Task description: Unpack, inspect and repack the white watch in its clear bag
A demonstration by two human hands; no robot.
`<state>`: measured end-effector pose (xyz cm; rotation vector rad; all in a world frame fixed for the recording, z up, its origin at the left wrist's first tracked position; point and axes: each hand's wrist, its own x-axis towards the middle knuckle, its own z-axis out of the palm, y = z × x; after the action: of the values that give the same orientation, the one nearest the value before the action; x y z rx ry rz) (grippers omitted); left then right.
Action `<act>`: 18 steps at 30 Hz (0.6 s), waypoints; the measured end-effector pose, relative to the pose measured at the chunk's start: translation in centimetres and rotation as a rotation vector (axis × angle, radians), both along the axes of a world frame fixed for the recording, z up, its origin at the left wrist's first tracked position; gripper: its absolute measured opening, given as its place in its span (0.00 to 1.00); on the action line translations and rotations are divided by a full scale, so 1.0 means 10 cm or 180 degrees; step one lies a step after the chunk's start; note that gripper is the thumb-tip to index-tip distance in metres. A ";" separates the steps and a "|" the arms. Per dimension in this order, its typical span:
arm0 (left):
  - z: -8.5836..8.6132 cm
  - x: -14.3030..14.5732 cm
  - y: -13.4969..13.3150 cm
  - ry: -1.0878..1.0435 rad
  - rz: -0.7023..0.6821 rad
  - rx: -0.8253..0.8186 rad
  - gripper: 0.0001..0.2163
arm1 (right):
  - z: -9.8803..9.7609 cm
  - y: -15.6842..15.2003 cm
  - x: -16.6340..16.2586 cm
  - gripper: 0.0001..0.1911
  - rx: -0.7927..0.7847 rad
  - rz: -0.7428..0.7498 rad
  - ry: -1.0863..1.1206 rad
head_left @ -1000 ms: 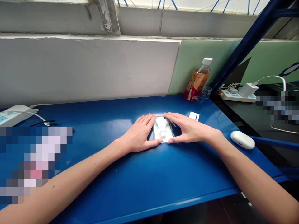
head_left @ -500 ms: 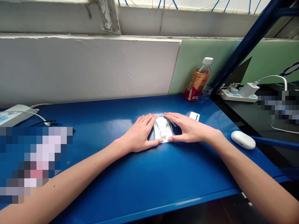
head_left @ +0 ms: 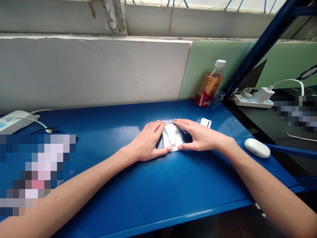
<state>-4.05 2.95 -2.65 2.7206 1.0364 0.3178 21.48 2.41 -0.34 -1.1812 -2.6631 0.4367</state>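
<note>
A small white item in clear, shiny packaging (head_left: 172, 135) lies flat on the blue desk between my two hands. On its left side is my left hand (head_left: 150, 140), palm down, with fingers stretched toward the top corner and thumb at the bottom edge. My right hand (head_left: 198, 134) mirrors it on the right, fingertips near the top corner and thumb by the lower corner. Both thumbs stand well apart from the fingers. The fingertips seem to touch the package's edges, and what exactly is inside cannot be made out.
Behind my right hand lies a white card-like piece (head_left: 205, 123). A drink bottle (head_left: 210, 86) leans at the back by a clear plastic piece (head_left: 218, 98). A white earbud case (head_left: 257, 148) rests near the right edge. Power strips (head_left: 17, 120) with cables sit left and right.
</note>
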 end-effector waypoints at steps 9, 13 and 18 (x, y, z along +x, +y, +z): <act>0.01 0.00 -0.01 0.0009 0.0026 -0.0020 0.43 | -0.01 0.00 0.02 0.52 0.0049 -0.0062 -0.0029; 0.02 0.01 -0.01 -0.0003 0.0061 -0.0037 0.43 | -0.02 0.00 0.02 0.53 0.0044 -0.0093 -0.0081; 0.01 0.00 -0.01 0.0065 0.0034 -0.0012 0.44 | -0.01 0.00 0.02 0.51 -0.0004 -0.0053 -0.0023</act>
<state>-4.01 2.88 -2.56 2.7214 1.0560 0.2902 21.66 2.41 -0.45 -1.2068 -2.6573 0.4322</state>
